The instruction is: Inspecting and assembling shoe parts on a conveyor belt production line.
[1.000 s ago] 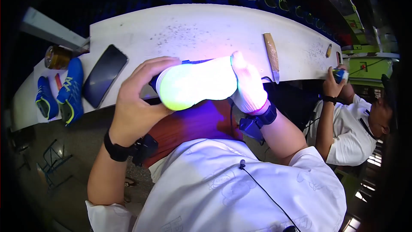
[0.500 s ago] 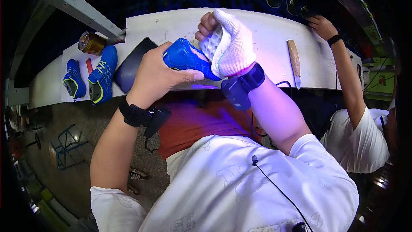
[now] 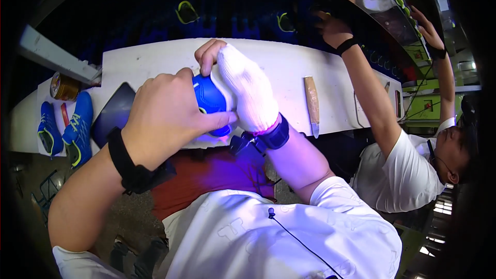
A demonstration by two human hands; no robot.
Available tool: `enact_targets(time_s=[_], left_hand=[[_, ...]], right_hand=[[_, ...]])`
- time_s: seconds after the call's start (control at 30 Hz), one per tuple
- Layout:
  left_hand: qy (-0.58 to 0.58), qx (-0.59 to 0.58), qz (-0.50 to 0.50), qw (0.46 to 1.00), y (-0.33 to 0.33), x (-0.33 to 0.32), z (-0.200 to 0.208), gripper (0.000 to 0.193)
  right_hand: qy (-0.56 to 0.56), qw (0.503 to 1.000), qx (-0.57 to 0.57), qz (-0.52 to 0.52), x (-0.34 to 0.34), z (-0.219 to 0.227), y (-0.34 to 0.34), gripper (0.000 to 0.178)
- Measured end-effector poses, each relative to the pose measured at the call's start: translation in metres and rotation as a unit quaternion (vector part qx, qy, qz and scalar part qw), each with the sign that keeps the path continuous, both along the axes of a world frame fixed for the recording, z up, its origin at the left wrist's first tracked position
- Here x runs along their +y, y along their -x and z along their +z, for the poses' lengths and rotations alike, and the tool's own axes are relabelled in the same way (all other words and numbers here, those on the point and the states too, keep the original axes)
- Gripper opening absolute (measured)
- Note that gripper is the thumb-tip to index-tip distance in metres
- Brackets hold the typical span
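Note:
A blue shoe (image 3: 210, 96) with a white sole is held between both my hands, just over the near edge of the white bench. My bare left hand (image 3: 168, 111) grips it from the left, its thumb across the near end. On the sole side, my right hand (image 3: 248, 89) wraps the shoe; it wears a white knit glove with some fingertips bare. Much of the shoe is hidden by my hands. A purple-blue glow falls on its near end and my right forearm.
Left on the white bench (image 3: 279, 64) are two blue shoes (image 3: 78, 124), a thin red object, a dark flat panel (image 3: 112, 111) and a gold can (image 3: 65, 88) near a metal post (image 3: 59, 57). Right lies a knife (image 3: 311, 101). A co-worker's arm (image 3: 361, 67) reaches toward dark shoes behind.
The shoe has turned in my hands; the sole's dimpled face no longer shows. My left hand now covers more of it. My view has shifted, and the co-worker's arm reaches farther in.

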State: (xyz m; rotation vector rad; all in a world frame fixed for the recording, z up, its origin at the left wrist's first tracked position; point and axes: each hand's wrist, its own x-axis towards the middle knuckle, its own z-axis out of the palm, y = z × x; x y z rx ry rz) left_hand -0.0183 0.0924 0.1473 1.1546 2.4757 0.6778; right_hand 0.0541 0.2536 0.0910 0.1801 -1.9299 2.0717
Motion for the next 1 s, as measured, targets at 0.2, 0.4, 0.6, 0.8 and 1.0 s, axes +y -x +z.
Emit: enact_targets(time_s=[0.2, 0.4, 0.6, 0.8, 1.0], left_hand=[[-0.013, 0.188, -0.143, 0.972, -0.036, 0.001, -0.002, 0.071], [-0.057, 0.220, -0.293, 0.929, -0.034, -0.034, -0.003, 0.054], [-0.196, -0.052, -0.074, 0.976, -0.067, -0.098, -0.032, 0.086], [-0.483, -0.181, 0.043, 0.856, -0.090, -0.108, -0.037, 0.111], [-0.474, -0.278, 0.112, 0.828, -0.129, -0.126, -0.052, 0.080]], right_hand=[[0.068, 0.998, 0.002, 0.000, -0.009, 0.000, -0.045, 0.077], [-0.206, 0.978, 0.008, 0.034, -0.015, 0.010, -0.098, 0.092], [-0.414, 0.908, 0.060, -0.030, -0.027, -0.051, -0.090, 0.095], [-0.470, 0.856, 0.209, -0.057, -0.002, 0.020, -0.079, 0.085], [-0.465, 0.670, 0.297, -0.497, 0.093, 0.285, -0.001, 0.069]])
